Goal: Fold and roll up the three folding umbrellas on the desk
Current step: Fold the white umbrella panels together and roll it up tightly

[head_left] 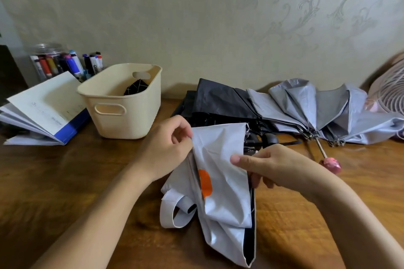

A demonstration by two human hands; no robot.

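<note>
White umbrella [223,192]: lies collapsed on the bench [87,170] nearest the camera, canopy loose and creased, dark lining showing along the right edge and at the near tip; held at its far end by both hands.
Orange mark [205,183]: sits on the white canopy about midway along, just below the hands.
Strap [172,209]: white loop with a dark tip, curls out from the canopy's left side and rests on the wood.
Left hand [166,148]: pinches the canopy's upper left edge between thumb and curled fingers.
Right hand [269,166]: grips the canopy's right side, thumb flat on top of the cloth, fingers curled beneath.
Black umbrella [218,98]: lies behind the white one, toward the wall [196,17], unrolled, folds slack.
Dark ribs and knob: show just past the white canopy's far edge; cannot tell which umbrella owns them.
Grey umbrella [306,105]: sprawls right of the black one and touches it, panels fanned out, half collapsed.
Pink handle [332,164]: ends the grey umbrella's thin shaft, points toward the camera, right of the right hand.
Basket [122,105]: cream plastic with cut-out grips, stands left of the umbrellas; holds a dark item with pale lines.
Open book [43,107]: left of the basket, pages fanned, blue cover.
Jar [50,63]: clear, packed with markers, behind the book.
Fan [389,94]: pink grille, cut off by the right edge.
</note>
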